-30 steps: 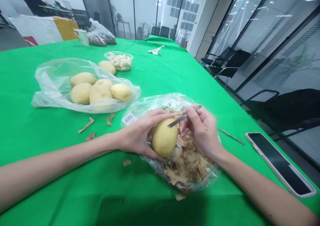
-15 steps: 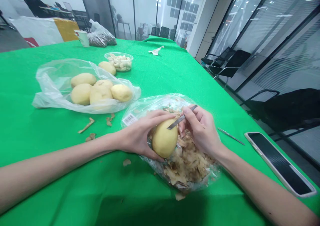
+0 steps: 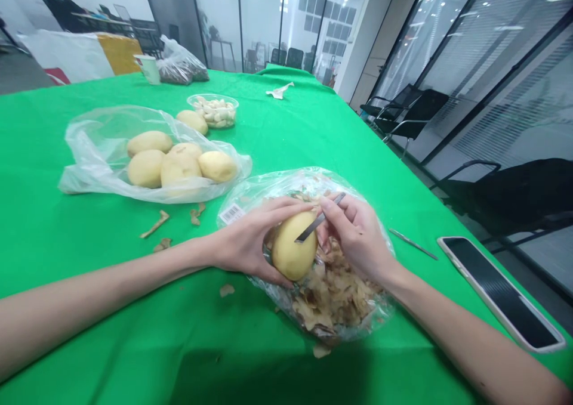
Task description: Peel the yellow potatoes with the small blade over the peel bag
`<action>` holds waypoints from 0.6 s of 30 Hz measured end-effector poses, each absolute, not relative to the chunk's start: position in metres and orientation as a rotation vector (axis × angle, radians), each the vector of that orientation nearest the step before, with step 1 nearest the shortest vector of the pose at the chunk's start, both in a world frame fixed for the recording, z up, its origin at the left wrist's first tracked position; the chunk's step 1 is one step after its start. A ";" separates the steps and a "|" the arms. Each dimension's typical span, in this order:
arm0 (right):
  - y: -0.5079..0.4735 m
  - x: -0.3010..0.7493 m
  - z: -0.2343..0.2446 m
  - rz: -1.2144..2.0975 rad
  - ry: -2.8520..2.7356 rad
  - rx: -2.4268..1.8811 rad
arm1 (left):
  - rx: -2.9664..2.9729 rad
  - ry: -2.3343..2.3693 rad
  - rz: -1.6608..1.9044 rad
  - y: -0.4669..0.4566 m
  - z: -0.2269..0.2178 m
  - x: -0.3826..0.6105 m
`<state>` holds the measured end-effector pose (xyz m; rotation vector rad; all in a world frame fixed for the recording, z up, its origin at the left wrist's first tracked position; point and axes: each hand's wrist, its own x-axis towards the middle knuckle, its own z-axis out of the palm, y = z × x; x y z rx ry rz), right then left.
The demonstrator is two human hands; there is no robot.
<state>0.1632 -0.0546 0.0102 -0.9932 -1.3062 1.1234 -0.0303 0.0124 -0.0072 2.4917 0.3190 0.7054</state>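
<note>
My left hand (image 3: 246,247) cups a peeled yellow potato (image 3: 293,250) from the left, its fingers across the top. My right hand (image 3: 358,235) pinches a narrow metal blade (image 3: 320,219), whose tip rests on the upper face of the potato. Under both hands lies a clear plastic bag (image 3: 331,291) heaped with brown peelings. Another clear bag (image 3: 102,154) holds several peeled potatoes (image 3: 179,165) on the table to the left. One more peeled potato (image 3: 192,121) sits just behind that bag.
A green tablecloth (image 3: 277,136) covers the long table. Nearby lie a thin metal tool (image 3: 414,244), a phone (image 3: 501,291), loose peelings (image 3: 154,225) and a plastic tub of pale pieces (image 3: 215,111). Black chairs (image 3: 412,113) stand beyond the right edge.
The blade has tilted steeper and its tip has slid down and left over the potato. My right hand has shifted slightly left; my left hand and the potato have barely moved.
</note>
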 end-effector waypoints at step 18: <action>-0.050 0.168 0.007 1.099 -1.231 -1.001 | 2.479 0.304 0.706 0.012 -0.008 -0.030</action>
